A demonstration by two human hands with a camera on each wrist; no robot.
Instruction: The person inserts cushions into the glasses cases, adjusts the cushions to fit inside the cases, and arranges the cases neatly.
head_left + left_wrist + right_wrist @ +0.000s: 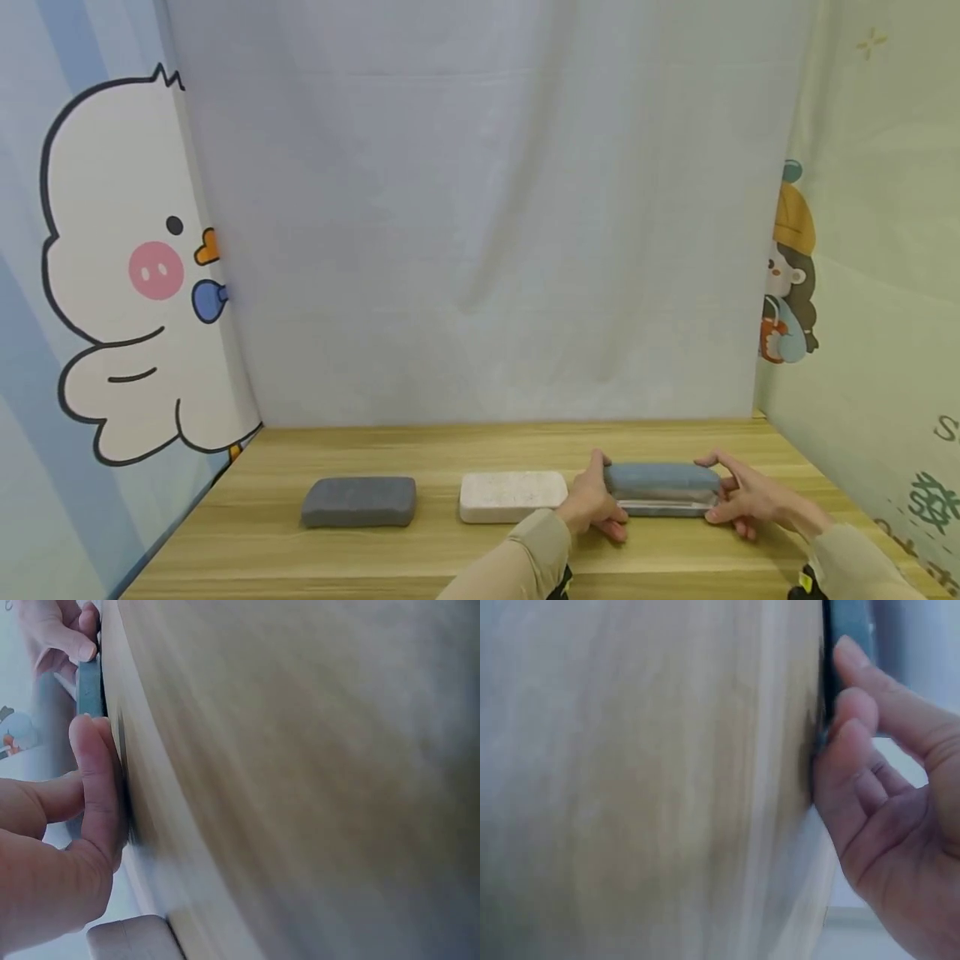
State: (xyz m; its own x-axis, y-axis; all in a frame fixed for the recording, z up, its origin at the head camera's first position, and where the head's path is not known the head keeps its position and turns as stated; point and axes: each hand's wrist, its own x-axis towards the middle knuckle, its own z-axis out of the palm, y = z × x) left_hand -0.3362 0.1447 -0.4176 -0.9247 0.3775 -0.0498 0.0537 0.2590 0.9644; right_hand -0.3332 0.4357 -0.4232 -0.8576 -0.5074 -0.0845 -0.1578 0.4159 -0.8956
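A blue glasses case (662, 477) lies on the right part of the wooden table, its long side facing me. A pale grey band and a white strip show along its front, between the blue top and the blue lower edge. My left hand (595, 502) grips its left end, and my right hand (753, 498) grips its right end. In the left wrist view, fingers of the left hand (82, 817) bend at the case's teal edge (90, 686). Fingertips of the right hand (900, 780) touch the teal edge (847, 622) in the right wrist view.
Left of the blue case lies a white case (513, 497), close to my left hand. Further left is a dark grey case (360, 502). The wooden table (337, 558) meets a white cloth (480, 208) at the back, with printed curtains on both sides.
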